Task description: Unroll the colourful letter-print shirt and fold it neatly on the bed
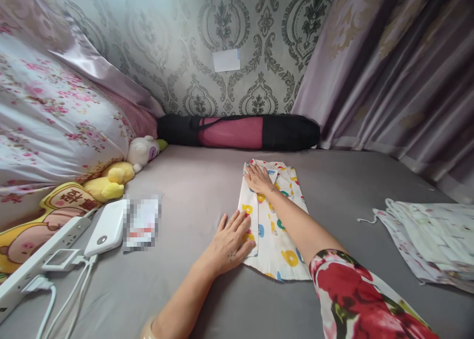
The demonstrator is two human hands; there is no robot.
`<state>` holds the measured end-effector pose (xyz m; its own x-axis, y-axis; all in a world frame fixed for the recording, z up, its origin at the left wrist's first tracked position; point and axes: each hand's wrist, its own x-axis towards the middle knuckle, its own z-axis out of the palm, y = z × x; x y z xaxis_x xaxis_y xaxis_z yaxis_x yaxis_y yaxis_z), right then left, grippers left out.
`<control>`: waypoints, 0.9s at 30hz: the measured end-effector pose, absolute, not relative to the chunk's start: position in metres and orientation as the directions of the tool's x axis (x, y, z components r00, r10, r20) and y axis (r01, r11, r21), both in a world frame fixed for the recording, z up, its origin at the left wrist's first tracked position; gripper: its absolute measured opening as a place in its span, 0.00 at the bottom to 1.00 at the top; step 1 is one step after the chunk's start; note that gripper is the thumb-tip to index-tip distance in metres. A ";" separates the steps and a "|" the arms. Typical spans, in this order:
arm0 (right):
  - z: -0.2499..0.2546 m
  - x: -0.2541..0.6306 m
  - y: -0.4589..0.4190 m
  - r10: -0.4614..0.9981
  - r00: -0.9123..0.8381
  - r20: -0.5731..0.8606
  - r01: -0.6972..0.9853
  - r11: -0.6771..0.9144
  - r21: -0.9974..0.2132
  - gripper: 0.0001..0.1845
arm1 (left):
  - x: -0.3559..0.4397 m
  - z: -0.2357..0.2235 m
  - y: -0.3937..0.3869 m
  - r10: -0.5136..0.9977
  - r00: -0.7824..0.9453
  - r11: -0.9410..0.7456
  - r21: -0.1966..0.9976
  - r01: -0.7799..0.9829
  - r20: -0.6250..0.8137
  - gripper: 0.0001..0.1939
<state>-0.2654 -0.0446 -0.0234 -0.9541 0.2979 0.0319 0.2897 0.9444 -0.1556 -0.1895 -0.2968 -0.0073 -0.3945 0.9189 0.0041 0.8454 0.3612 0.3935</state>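
A white garment (287,238) with yellow, blue, green and red prints lies on the grey bed sheet, its left side folded inward in a long strip. My left hand (231,243) rests flat on the lower part of that folded strip, fingers spread. Near the top of the garment, my right hand (259,179) presses down with its fingers stretched out. Part of the print is hidden under my right forearm. Neither hand grips the cloth.
A stack of folded light clothes (433,240) lies at the right. At the left are a power strip (44,257), a white power bank (107,226) with cables, a blurred packet (142,223) and plush toys (111,181). A black and pink long bag (231,132) lies along the wall.
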 end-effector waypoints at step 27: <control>-0.022 -0.279 -0.048 0.255 -0.964 0.071 0.232 0.944 -0.235 0.29 | -0.192 -0.013 -0.298 0.926 -0.376 0.339 0.354 0.872 0.039 0.30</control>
<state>-0.2791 -0.0484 -0.0221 -0.9642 0.2552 0.0713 0.2325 0.9439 -0.2346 -0.1925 -0.2982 -0.0135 -0.3761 0.9258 0.0390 0.8716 0.3392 0.3539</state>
